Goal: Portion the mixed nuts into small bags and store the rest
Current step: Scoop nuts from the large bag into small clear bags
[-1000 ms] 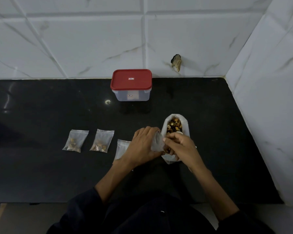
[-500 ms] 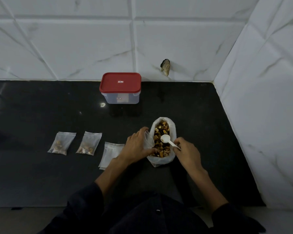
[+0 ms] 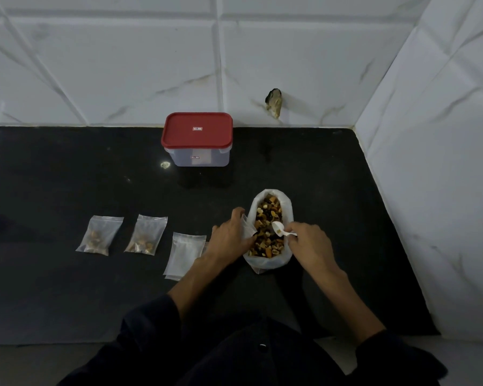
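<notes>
Nuts being spooned from the open bag

A white plastic spoon (image 3: 280, 229) is pinched by the right hand (image 3: 310, 246) over the bag of mixed nuts (image 3: 269, 263) on the black counter (image 3: 332, 190); a small clear bag (image 3: 248, 228) is gripped by the left hand's (image 3: 229, 236) curled fingers beside it.

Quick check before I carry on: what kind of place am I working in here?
Most likely a home kitchen corner: a black stone countertop, white marble-look wall tiles on two sides, and a red-lidded food container against the back wall.

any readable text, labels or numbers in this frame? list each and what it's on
Nothing can be read.
Red lid: small white sticker, print too blurred.
Container front wall: small red-and-white sticker, too blurred.
Small bags, big nut bag, spoon: no print visible.
</notes>
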Available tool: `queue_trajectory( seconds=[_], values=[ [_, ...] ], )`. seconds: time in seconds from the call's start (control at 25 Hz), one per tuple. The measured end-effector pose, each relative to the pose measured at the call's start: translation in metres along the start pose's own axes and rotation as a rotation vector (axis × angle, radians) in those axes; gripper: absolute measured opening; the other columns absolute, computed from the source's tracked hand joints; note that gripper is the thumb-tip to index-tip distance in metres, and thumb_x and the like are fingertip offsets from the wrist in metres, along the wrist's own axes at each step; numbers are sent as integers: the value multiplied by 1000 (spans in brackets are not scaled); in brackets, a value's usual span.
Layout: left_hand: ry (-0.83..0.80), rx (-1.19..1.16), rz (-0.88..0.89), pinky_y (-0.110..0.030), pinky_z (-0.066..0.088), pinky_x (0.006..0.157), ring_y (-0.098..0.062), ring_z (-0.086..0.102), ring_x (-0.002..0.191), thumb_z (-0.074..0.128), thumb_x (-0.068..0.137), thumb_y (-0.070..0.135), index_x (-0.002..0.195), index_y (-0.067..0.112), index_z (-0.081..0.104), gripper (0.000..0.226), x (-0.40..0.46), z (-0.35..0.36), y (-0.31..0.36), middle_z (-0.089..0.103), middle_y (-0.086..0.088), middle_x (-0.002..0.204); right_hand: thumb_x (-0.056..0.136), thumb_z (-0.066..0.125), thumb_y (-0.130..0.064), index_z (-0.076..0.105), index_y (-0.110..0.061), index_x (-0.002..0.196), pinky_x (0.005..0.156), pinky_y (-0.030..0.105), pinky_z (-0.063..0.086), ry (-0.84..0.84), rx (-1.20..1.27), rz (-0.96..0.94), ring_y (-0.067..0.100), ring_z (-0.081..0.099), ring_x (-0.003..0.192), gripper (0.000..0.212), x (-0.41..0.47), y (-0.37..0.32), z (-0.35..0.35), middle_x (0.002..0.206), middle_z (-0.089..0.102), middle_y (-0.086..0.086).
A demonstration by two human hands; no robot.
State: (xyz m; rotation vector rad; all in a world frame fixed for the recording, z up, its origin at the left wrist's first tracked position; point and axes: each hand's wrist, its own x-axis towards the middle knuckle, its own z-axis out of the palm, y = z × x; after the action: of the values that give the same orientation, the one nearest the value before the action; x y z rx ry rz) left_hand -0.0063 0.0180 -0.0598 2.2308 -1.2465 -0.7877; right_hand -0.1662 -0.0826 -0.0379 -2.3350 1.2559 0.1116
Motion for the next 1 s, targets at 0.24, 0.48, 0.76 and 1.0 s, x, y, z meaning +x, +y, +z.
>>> queue_trajectory(
  seconds=[0.24,0.48,0.76,1.0],
  values=[
    [-84,-351,-131,-24,53,77,-19,56,111,65,87,18,141,21,29,65,5,0,2,46,-8,138,94,50,-10,66,-15,120,84,25,49,-115,314,103,13,61,105,31,7,-8,5,116,67,1],
    [-78,-723,-173,-25,53,75,-11,57,100,69,82,13,128,25,41,55,3,2,10,52,0,120,88,57,-8,72,-17,106,45,21,34,-144,827,349,5,45,51,25,10,-3,10,89,66,14],
    [-79,-744,-196,-31,52,83,-17,56,108,68,82,14,125,24,44,50,6,-3,-2,53,-3,122,93,49,-5,67,-10,111,38,17,24,-282,1205,386,6,32,46,25,8,17,13,74,66,6],
    [-29,-542,-196,-15,42,68,-7,50,102,71,83,20,131,21,42,56,5,-7,-11,48,9,112,93,49,-5,67,-10,111,39,18,25,-246,1152,364,7,34,46,26,5,17,10,75,64,7]
  ],
)
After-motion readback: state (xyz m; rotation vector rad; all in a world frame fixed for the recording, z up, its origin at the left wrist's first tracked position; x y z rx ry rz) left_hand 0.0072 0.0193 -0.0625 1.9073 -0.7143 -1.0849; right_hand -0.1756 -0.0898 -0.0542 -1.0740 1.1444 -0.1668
